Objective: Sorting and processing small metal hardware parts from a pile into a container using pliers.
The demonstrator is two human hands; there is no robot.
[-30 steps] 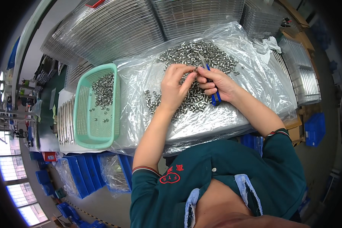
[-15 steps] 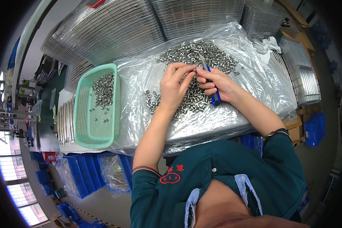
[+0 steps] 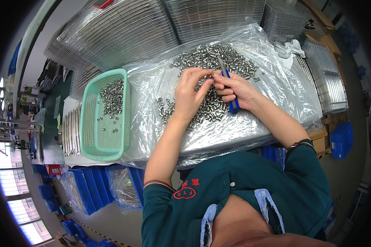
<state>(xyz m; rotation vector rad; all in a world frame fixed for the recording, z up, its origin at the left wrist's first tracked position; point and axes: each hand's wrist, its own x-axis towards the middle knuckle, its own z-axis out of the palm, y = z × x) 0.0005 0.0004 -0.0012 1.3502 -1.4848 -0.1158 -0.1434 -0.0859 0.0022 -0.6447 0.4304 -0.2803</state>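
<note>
part in hand: I see one small metal nut (image 3: 210,76) pinched at the left hand's fingertips, right above the pile, touching the tool tip
left hand (image 3: 190,98): fingers closed on that nut, palm over the pile
right hand (image 3: 236,89): clamped on one blue-handled cutter (image 3: 228,84), blade pointing away from me toward the nut
hands: together, fingertips meeting
pile: one heap of small metal nuts (image 3: 218,59), too many to count, spread on one clear plastic sheet (image 3: 276,82) covering the desk
basket: one green mesh basket (image 3: 88,123) left of the sheet, just beside its edge; a few dozen nuts inside, mostly at the far end
trays: stacks of clear plastic trays (image 3: 123,33) along the far edge, more at the right (image 3: 329,86); I can't count them
bins: several blue bins (image 3: 90,189) under the near-left desk edge
room: bare sheet near my side of the pile and between pile and basket; far edge and right edge walled by trays
</note>
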